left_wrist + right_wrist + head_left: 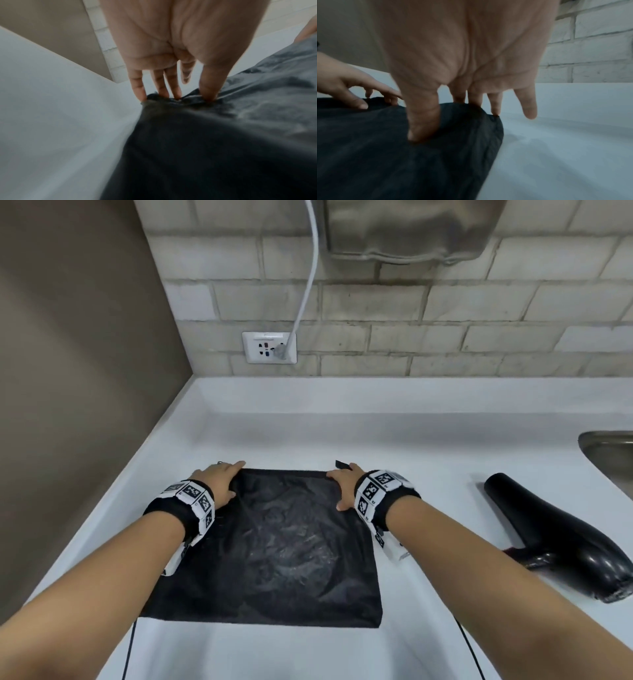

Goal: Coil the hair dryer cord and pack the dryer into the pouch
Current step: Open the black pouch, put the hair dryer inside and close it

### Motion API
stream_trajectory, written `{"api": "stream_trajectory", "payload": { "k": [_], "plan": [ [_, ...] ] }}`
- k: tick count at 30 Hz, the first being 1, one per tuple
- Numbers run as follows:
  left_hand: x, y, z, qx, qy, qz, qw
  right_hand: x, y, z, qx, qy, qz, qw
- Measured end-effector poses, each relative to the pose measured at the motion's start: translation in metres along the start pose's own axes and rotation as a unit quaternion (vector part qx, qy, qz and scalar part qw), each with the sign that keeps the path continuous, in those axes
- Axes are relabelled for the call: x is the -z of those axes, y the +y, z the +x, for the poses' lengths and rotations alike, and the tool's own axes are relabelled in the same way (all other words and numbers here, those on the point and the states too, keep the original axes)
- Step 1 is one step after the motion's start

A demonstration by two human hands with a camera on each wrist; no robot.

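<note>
A black fabric pouch (284,549) lies flat on the white counter (308,433). My left hand (236,479) pinches its far left corner, thumb on top and fingertips at the hem, and the cloth bunches between them (185,97). At the far right corner my right hand (337,491) pinches the same edge, and the fabric rises between thumb and fingers (443,120). The black hair dryer (561,539) lies on its side to the right of the pouch, untouched. Thin black cord (129,648) shows near the counter's front, left and right of the pouch.
A metal sink (609,453) sits at the far right edge. On the brick wall is a socket (269,347) with a white cable (310,268) plugged in, and a metal unit (411,231) hangs above. A brown wall closes off the left side.
</note>
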State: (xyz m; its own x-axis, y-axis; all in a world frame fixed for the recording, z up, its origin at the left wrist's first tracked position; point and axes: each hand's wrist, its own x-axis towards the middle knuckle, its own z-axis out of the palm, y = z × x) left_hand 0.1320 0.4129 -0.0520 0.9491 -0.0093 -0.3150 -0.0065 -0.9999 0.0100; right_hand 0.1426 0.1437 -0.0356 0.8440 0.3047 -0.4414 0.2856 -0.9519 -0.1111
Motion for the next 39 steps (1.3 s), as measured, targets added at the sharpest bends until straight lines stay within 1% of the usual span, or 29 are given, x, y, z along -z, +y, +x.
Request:
{"api": "stream_trajectory", "payload": {
  "k": [2,5,6,8,10,12,13,14,15,16,18,20,21,22,24,25,26,27,28,29,30,31,33,34,35,37,38,39],
  "plan": [
    [0.002,0.002,0.002,0.003,0.003,0.035,0.999,0.001,0.001,0.003,0.004,0.031,-0.018,0.999],
    [0.007,0.005,0.003,0.002,-0.008,0.027,1.0,0.009,0.003,-0.001,0.003,0.031,-0.015,0.999],
    [0.008,0.006,0.003,-0.006,-0.007,0.029,1.0,0.012,0.004,-0.003,0.006,0.039,-0.009,0.999],
    [0.01,0.007,0.003,-0.045,0.013,0.023,0.999,0.017,0.004,-0.007,-0.002,0.067,-0.027,0.997],
    [0.013,0.01,-0.001,-0.095,0.047,-0.03,0.994,0.019,0.005,-0.009,-0.043,0.095,-0.081,0.991],
    [0.017,0.019,-0.01,-0.14,0.098,-0.123,0.978,0.02,0.004,-0.015,-0.123,0.098,-0.094,0.983],
    [0.021,0.024,-0.015,-0.16,0.137,-0.167,0.963,0.022,0.003,-0.02,-0.161,0.092,-0.079,0.979],
    [0.025,0.03,-0.021,-0.182,0.169,-0.195,0.949,0.026,0.002,-0.025,-0.177,0.097,-0.047,0.978],
    [0.03,0.037,-0.028,-0.196,0.184,-0.22,0.938,0.028,0.003,-0.028,-0.174,0.109,-0.007,0.979],
    [0.033,0.043,-0.031,-0.197,0.186,-0.241,0.932,0.031,0.004,-0.031,-0.164,0.12,0.037,0.979],
    [0.039,0.054,-0.037,-0.173,0.149,-0.27,0.935,0.037,0.006,-0.038,-0.143,0.138,0.142,0.97],
    [0.045,0.061,-0.041,-0.155,0.129,-0.279,0.939,0.04,0.011,-0.044,-0.111,0.165,0.245,0.949],
    [0.046,0.063,-0.042,-0.137,0.12,-0.27,0.946,0.039,0.014,-0.045,-0.102,0.181,0.307,0.929],
    [0.049,0.067,-0.044,-0.103,0.11,-0.246,0.958,0.038,0.015,-0.047,-0.1,0.188,0.374,0.903],
    [0.052,0.07,-0.044,-0.029,0.095,-0.149,0.984,0.037,0.015,-0.055,-0.073,0.198,0.472,0.856],
    [0.053,0.071,-0.042,-0.002,0.068,-0.087,0.994,0.036,0.015,-0.06,-0.047,0.212,0.509,0.833],
    [0.054,0.071,-0.043,0.021,0.02,-0.041,0.999,0.036,0.011,-0.067,-0.022,0.227,0.54,0.81],
    [0.055,0.071,-0.042,0.031,-0.025,-0.014,0.999,0.035,0.009,-0.072,-0.002,0.243,0.565,0.788],
    [0.054,0.071,-0.042,0.035,-0.061,-0.011,0.997,0.034,0.006,-0.078,0.013,0.258,0.585,0.769],
    [0.053,0.072,-0.042,0.03,-0.072,-0.018,0.997,0.033,0.005,-0.081,0.024,0.275,0.604,0.748],
    [0.053,0.075,-0.045,0.025,-0.057,-0.023,0.998,0.032,0.004,-0.086,0.031,0.287,0.618,0.731],
    [0.052,0.076,-0.046,0.016,-0.014,-0.02,1.0,0.03,0.007,-0.087,0.046,0.299,0.637,0.709],
    [0.057,0.083,-0.054,-0.003,0.091,0.007,0.996,0.03,0.012,-0.092,0.038,0.309,0.701,0.642],
    [0.058,0.086,-0.058,-0.013,0.129,0.015,0.991,0.03,0.015,-0.094,0.025,0.319,0.717,0.62],
    [0.06,0.09,-0.062,-0.034,0.165,0.008,0.986,0.028,0.02,-0.093,0.013,0.339,0.716,0.609],
    [0.06,0.094,-0.065,-0.09,0.21,-0.057,0.972,0.03,0.025,-0.095,-0.011,0.408,0.65,0.641],
    [0.059,0.096,-0.065,-0.111,0.21,-0.12,0.964,0.03,0.028,-0.098,-0.014,0.434,0.611,0.662],
    [0.059,0.096,-0.065,-0.122,0.2,-0.183,0.955,0.03,0.032,-0.098,-0.002,0.453,0.575,0.681]
  ]
}}
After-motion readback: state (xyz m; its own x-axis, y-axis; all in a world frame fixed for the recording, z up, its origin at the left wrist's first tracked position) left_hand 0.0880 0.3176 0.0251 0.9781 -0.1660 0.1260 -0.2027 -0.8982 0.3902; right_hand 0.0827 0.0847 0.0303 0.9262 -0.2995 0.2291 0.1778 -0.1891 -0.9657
